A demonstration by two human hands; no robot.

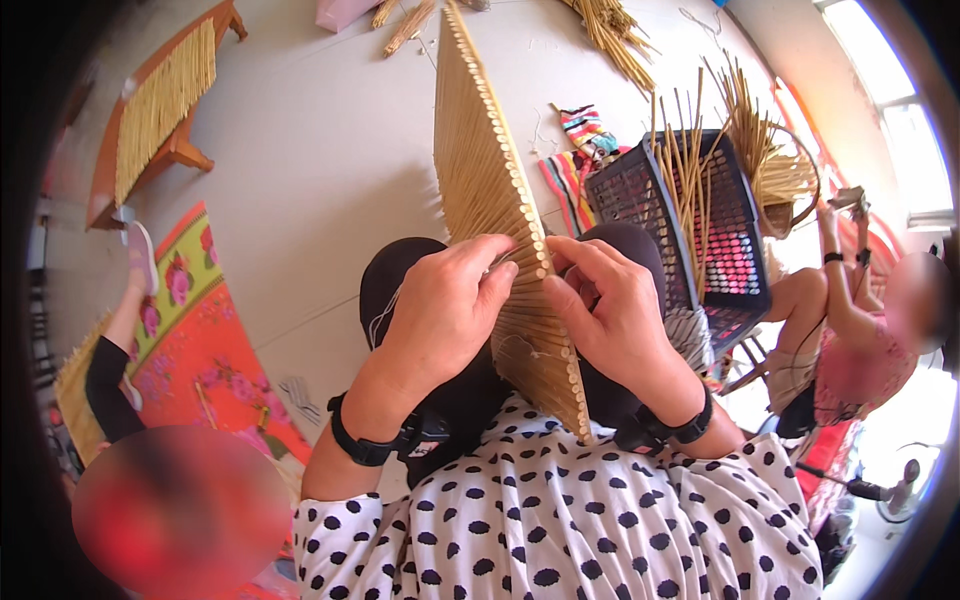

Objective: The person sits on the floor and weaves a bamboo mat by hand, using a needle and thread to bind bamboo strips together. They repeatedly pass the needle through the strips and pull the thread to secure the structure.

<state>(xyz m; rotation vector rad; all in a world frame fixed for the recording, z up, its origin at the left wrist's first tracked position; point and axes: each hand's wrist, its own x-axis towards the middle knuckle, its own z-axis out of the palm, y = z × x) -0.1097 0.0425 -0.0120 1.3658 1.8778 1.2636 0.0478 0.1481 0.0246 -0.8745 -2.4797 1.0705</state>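
Observation:
A stiff mat of straw-coloured stalks [480, 160] stands on edge between my knees, its row of pale cut ends toward me. My left hand [450, 305] is closed at the mat's left face, thumb and fingers together near the edge. A thin white thread [385, 312] hangs loose beside it, and more thread shows on the mat's lower face; whether the fingers hold any is hidden. From the other side, my right hand [625, 315] grips the mat's edge, thumb against the stalk ends and fingers curled.
At the right, a dark plastic crate [650, 190] holds long stalks, beside a basket [815, 170] of stalks. A wooden bench [165, 140] carries another mat. Stalk bundles [610, 40] lie on the floor. People sit on both sides; a flowered cloth [215, 350] spreads at left.

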